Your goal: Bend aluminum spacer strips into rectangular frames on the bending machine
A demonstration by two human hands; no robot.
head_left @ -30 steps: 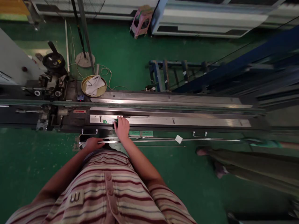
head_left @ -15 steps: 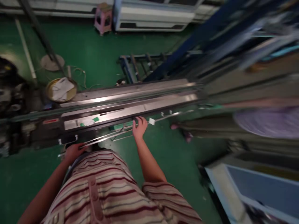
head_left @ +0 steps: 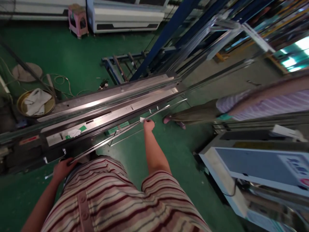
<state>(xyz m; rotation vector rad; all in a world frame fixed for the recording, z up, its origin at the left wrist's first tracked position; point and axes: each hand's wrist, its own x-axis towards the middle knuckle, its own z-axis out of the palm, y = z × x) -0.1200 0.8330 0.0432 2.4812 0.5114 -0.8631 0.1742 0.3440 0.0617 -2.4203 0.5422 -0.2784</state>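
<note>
Long thin metal strips (head_left: 103,141) run slantwise in front of my waist, along the near side of a long machine bed. My left hand (head_left: 63,169) is closed around their near left end, close to my hip. Farther right, my right hand (head_left: 149,125) has its fingers curled together at the strips, right beside a small white tag (head_left: 142,119). The fingertips are partly hidden, so whether they also pinch the tag is unclear. A thin wire-like support (head_left: 125,138) shows below the strips.
The metal bed (head_left: 135,108) carries white and green scraps (head_left: 74,132). A round basin (head_left: 21,106) with a cloth stands left. Another person's legs (head_left: 193,114) are at the right, near a blue-topped machine (head_left: 260,167). A pink stool (head_left: 78,22) stands at the back.
My right hand has moved right along the strips, from left of the white tag to its right side, and its spread fingers have curled. The view has swung right; my left hand stays at the left end.
</note>
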